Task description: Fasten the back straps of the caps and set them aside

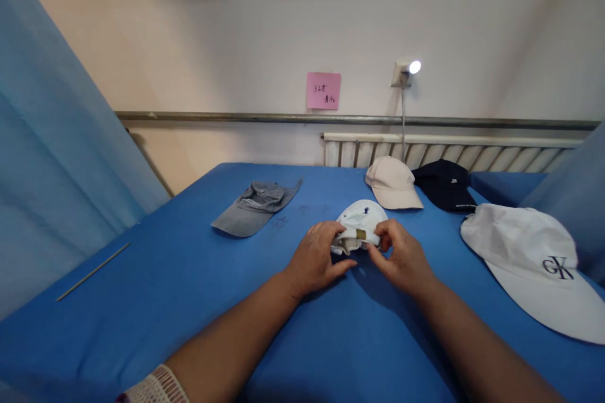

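Observation:
Between my hands is a white baseball cap point(362, 214) with a small dark emblem, its back strap and brass-coloured buckle point(361, 235) turned toward me. My left hand point(317, 258) grips the cap's left side by the strap, with the thumb lower down and partly apart from the cap. On the other side, my right hand point(399, 255) pinches the strap's right end between thumb and fingers. Much of the cap's inside and lower edge is hidden by my hands.
A grey cap point(250, 211) lies to the left on the blue-covered bed point(189, 302), with a thin stick point(93, 272) farther left. To the right are a cream cap point(392, 182), a black cap point(442, 184) and a large white cap point(524, 245). Blue curtains point(57, 138) hang at the left.

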Available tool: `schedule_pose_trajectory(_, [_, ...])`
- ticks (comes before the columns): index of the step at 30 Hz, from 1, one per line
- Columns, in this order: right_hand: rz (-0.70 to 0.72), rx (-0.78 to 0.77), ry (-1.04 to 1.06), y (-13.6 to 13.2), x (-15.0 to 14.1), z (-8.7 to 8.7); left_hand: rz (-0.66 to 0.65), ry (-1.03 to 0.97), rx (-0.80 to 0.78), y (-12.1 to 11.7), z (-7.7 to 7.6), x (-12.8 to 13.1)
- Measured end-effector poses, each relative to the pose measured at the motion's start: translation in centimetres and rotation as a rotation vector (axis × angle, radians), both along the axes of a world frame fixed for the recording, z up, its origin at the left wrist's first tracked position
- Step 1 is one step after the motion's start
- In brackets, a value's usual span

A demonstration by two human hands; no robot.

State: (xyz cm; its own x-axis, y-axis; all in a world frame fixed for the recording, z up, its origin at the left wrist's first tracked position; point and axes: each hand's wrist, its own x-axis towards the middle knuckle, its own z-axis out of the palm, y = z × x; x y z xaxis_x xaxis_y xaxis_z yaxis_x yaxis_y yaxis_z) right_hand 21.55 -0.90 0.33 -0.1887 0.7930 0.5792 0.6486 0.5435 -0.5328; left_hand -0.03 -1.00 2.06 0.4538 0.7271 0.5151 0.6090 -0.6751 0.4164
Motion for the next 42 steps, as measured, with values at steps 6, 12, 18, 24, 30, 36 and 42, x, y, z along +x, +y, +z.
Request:
schedule_pose_trajectory(6, [-0.012,0.067,0.061,-0.1,0.2,0.1,0.109,-0.023,0.071,1.1,-0.8,-0.6])
schedule_pose_trajectory(12, [0.062,0.068,-0.051,-0.7,0.0,0.6,0.326,-0.298,0.134,2.5,-1.1,-2.0])
schedule_pose_trajectory(18, [0.142,-0.081,-0.198,-0.7,0.1,1.1,0.316,-0.258,-0.074,3.0,-1.2,-2.2])
schedule_pose_trajectory(24, [0.004,-0.087,0.092,0.7,1.2,0.2,0.062,-0.021,-0.276,1.8,1.0,-2.8])
schedule_pose_trajectory(30, [-0.048,-0.055,0.146,1.3,0.9,-0.8,-0.370,-0.046,-0.755,1.7,2.4,-4.3])
schedule_pose_trajectory(36, [0.160,-0.217,0.058,0.5,-0.1,-1.1,-0.010,-0.247,-0.657,2.5,1.2,-3.3])
schedule_pose_trajectory(42, [0.264,-0.418,-0.216,0.5,-0.6,-1.8,-0.071,0.013,-0.620,2.4,-0.6,-2.8])
